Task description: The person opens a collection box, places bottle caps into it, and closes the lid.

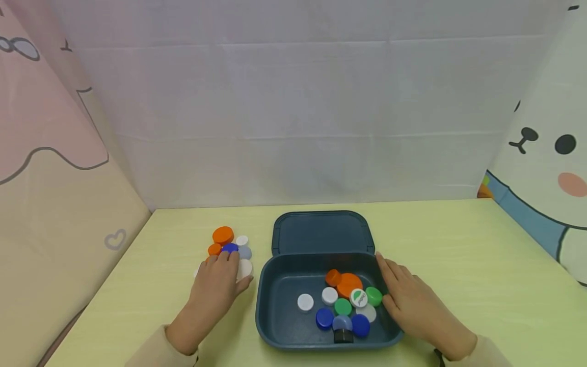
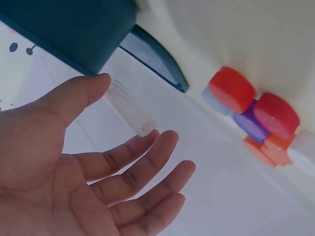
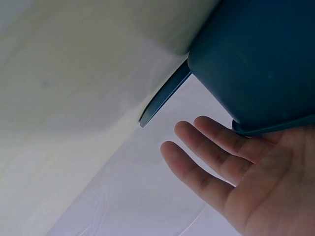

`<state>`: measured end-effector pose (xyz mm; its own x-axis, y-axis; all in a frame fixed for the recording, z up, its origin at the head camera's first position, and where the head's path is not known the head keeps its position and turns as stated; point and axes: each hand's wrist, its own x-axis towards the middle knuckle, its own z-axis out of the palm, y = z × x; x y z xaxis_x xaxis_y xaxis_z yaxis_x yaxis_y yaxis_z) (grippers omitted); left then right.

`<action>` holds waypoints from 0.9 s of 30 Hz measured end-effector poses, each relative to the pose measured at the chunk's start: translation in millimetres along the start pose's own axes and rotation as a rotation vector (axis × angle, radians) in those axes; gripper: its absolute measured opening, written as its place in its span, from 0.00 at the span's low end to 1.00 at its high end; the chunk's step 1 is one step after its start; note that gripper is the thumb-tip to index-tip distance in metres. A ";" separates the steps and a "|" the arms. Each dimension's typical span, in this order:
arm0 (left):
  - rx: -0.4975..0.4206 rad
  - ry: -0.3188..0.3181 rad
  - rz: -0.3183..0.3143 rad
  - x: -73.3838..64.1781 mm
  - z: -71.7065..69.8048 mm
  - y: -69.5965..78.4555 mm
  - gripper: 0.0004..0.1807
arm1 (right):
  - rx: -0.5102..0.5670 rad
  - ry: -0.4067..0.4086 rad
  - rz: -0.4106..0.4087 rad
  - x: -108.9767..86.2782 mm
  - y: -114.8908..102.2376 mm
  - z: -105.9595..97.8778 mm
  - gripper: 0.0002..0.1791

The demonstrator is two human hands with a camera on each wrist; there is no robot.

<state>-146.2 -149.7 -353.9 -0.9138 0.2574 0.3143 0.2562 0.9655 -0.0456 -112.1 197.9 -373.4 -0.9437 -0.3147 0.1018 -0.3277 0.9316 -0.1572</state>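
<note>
The fingers [image 2: 123, 157] of the left hand [image 1: 213, 290] are set in a pinch. A white cap [image 2: 130, 109] is gripped between the thumb tip and the index fingertip, which are parted by the breadth of the cap. The other three fingers are slightly bent and nothing is held by them. The fingers of the right hand [image 1: 412, 300] are extended and spread, with gaps visible between them. The right rim of the box [image 1: 277, 300] is touched by that hand; its thumb is hidden in the right wrist view.

The white cap is located left of the box, near the loose caps [image 1: 223, 235] at the far side of the left hand. It appears to be raised from the worktop [image 1: 458, 265], but the clearance cannot be judged. Mixed caps [image 1: 343, 307] are contained in the box, mostly towards its right half. The lid [image 1: 323, 232] is positioned at the far side of the box.

Handling is judged as follows. The white cap is expected to be light, stiff and not easily broken. Its side is finely ribbed, so slip should be resisted there; the flat face is likely to be smoother. Hold is best taken across the side at two opposite points. Only light pressure should be applied, since the cap could be flicked out by an off-centre pinch.
</note>
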 end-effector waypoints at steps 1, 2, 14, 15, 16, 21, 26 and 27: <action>-0.004 0.015 0.005 0.6 -1.6 1.0 0.26 | 0.002 -0.001 0.001 0.1 0.1 0.0 0.36; -0.009 0.026 0.009 1.1 -3.2 2.3 0.26 | 0.004 -0.002 0.002 0.2 0.2 0.0 0.36; -0.061 -0.097 0.028 10.4 -20.2 40.8 0.28 | 0.012 0.002 0.000 0.1 0.2 -0.3 0.35; -0.069 -0.110 0.034 11.2 -20.3 44.7 0.28 | 0.014 0.000 0.001 0.0 0.2 -0.4 0.36; -0.074 -0.124 0.040 11.9 -20.4 48.5 0.29 | 0.015 -0.002 0.003 0.1 0.3 -0.5 0.36; -0.072 -0.150 0.096 14.2 -17.7 64.9 0.29 | 0.022 -0.008 0.006 -0.1 0.6 -0.2 0.36; -0.040 -0.185 0.143 15.2 -12.3 77.9 0.28 | 0.026 -0.010 0.007 -0.2 0.9 -0.1 0.36; -0.038 -0.197 0.149 15.3 -11.0 80.2 0.27 | 0.027 -0.012 0.008 -0.1 0.8 -0.3 0.36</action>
<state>-136.2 -68.8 -342.2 -0.9078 0.4030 0.1157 0.4011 0.9151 -0.0406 -112.2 198.7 -373.3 -0.9467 -0.3096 0.0887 -0.3211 0.9289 -0.1844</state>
